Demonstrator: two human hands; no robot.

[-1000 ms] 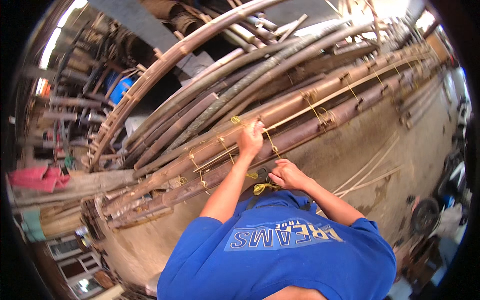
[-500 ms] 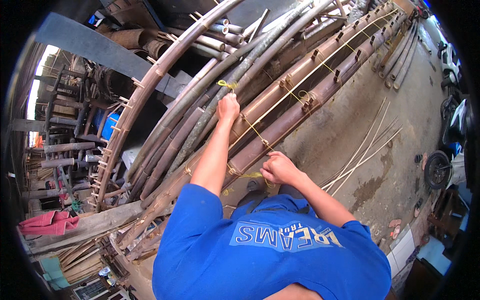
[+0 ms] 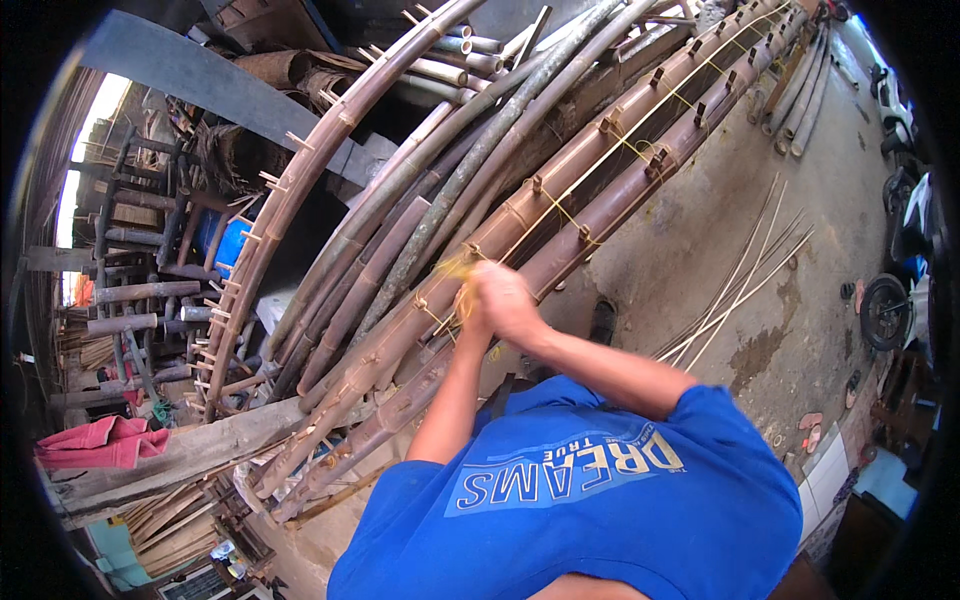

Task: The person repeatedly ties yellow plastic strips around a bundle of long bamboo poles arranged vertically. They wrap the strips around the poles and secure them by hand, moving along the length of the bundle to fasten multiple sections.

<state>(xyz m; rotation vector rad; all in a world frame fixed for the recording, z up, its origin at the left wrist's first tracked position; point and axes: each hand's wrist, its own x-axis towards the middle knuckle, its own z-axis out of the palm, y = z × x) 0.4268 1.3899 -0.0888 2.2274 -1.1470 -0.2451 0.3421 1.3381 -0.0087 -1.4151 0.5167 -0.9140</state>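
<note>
Two long brown bamboo poles lie side by side before me, a left pole and a right pole, both set with short dark pegs. Between them runs a thin pale strip. Thin yellow cord crosses from pole to pole at several pegs. Above the poles my two hands meet, blurred by motion. My left hand is closed on yellow cord, whose loose bundle shows above it. Overlapping it, my right hand is closed too; its fingertips are hidden, and the cord runs between the hands.
Left of the poles lies a stack of bamboo poles. A curved pole with pale pegs stands beyond it. Thin sticks lie on the concrete floor at right, near a motorbike wheel. A red cloth hangs on a timber at left.
My hands were apart, the left raised with the cord bundle over the left pole, the right beyond the right pole. Now they are together over the poles, and my view has shifted slightly.
</note>
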